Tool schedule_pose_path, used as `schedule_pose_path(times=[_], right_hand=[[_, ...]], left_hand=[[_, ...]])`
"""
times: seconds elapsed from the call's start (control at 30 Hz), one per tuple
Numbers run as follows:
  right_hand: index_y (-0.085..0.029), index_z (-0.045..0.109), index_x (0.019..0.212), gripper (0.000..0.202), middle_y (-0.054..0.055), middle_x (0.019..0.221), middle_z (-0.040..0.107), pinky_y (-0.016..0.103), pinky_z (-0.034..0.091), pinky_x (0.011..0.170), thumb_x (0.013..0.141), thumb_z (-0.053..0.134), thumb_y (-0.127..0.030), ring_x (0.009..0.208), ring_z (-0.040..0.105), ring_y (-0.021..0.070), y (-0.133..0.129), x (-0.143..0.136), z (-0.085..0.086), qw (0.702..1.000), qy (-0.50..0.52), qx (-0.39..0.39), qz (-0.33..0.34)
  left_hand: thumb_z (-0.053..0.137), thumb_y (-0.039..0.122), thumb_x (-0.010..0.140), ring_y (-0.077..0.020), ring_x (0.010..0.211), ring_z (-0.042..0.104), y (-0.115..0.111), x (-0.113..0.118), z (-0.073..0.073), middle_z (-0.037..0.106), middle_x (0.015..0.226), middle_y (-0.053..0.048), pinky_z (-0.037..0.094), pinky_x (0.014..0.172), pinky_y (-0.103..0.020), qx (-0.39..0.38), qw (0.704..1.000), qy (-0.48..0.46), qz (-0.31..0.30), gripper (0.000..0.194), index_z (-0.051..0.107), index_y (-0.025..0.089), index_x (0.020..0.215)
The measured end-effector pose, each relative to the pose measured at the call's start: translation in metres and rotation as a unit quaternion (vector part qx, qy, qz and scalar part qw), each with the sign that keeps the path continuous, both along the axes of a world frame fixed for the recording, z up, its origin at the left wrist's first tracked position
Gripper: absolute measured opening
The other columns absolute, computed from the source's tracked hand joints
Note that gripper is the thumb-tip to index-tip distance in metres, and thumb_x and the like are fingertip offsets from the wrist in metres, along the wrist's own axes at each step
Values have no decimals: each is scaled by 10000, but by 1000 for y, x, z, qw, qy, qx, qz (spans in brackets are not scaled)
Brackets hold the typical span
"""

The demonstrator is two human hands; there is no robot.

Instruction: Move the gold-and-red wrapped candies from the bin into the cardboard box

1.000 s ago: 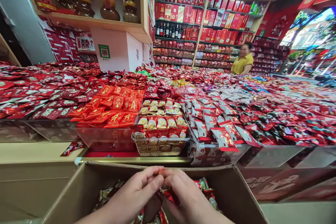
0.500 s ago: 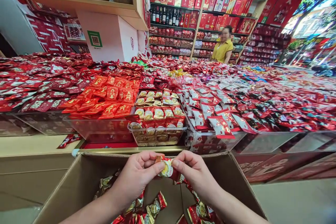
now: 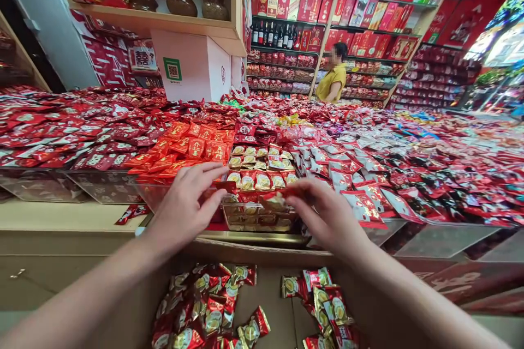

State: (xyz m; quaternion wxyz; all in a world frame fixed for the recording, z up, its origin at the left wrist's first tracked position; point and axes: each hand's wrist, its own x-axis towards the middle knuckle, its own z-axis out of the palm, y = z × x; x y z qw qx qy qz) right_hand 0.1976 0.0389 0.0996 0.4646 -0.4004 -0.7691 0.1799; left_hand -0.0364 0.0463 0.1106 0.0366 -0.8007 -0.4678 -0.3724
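My right hand [image 3: 325, 211] pinches a red-and-gold wrapped sweet [image 3: 273, 200] over the front rim of a clear plastic bin [image 3: 262, 222] filled with the same sweets. My left hand [image 3: 186, 204] reaches to the bin's left corner. Its fingers are apart, and their tips rest at a red wrapper there. Below both forearms an open cardboard box [image 3: 270, 289] holds several loose red-and-gold sweets [image 3: 213, 305].
Clear bins of red packets [image 3: 196, 147] cover a wide counter left and right. White-and-red packets [image 3: 356, 202] overhang the bin at the right. A pink carton [image 3: 192, 68] stands behind, under a shelf of bottles. A person in a yellow top [image 3: 333, 80] stands by the far shelves.
Both hands rose from the cardboard box to the clear bin and moved apart. The sweet they held together is now in my right hand alone. The view tilted down a little.
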Motion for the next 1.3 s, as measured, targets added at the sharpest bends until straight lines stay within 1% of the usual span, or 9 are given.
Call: schedule_pose_path(times=[0.1,0.17,0.27,0.4,0.6,0.77,1.0,1.17,1.3], right_hand=[[-164,560,873,130,42,834,623,266,411,700,781,470,-146,771,545,140,28,-19,27,991,-120,55,0],[-154,584,855,146,45,824,635,260,400,695,775,466,-125,768,546,143,43,-32,35,977,-203,60,11],[-159,606,880,186,51,824,649,256,383,673,782,449,-136,766,553,157,59,-47,32,951,-300,71,19],[-156,601,914,205,74,866,653,259,372,671,784,443,-160,799,563,178,70,-56,22,932,-354,80,13],[-174,571,982,244,66,870,664,244,368,623,756,481,-174,785,587,182,71,-59,18,931,-363,29,5],[-186,583,911,194,37,826,666,233,365,599,732,508,-181,744,585,167,67,-54,16,937,-348,-1,8],[-184,581,935,216,50,843,668,248,383,613,731,509,-182,752,589,179,68,-53,15,946,-323,-4,5],[-169,567,992,268,84,892,668,262,412,649,733,507,-200,798,602,197,64,-54,23,947,-320,-20,9],[-140,512,1083,366,128,978,646,288,428,675,722,509,-201,869,597,233,64,-53,25,945,-326,-18,27]], left_hand=[[506,307,785,-220,975,488,28,-6,10,605,1030,-77,384,860,-350,-60,993,97,-8,348,551,155,1095],[498,306,779,-220,899,523,39,-5,11,641,939,-70,404,801,-336,-104,986,127,-21,293,603,162,1012],[474,270,777,-198,813,561,47,-2,11,660,835,-37,411,737,-294,-140,980,135,-49,214,642,183,878],[484,235,752,-160,691,587,53,0,14,665,742,-5,416,643,-236,-175,974,128,-72,181,651,190,806],[491,239,728,-172,685,589,55,2,18,663,738,-4,409,633,-242,-195,970,117,-85,176,647,184,788],[472,243,748,-174,732,588,54,2,15,655,821,-17,423,641,-243,-196,973,88,-84,226,584,172,931],[460,223,769,-192,886,584,57,2,13,649,981,-47,421,781,-272,-208,967,92,-111,282,589,176,1015],[465,215,779,-174,1030,538,57,-2,14,576,1164,-41,402,878,-275,-231,954,104,-162,418,457,211,1198],[475,219,778,-188,1109,478,61,-2,13,500,1252,-51,365,929,-314,-245,947,107,-176,510,349,222,1272]])
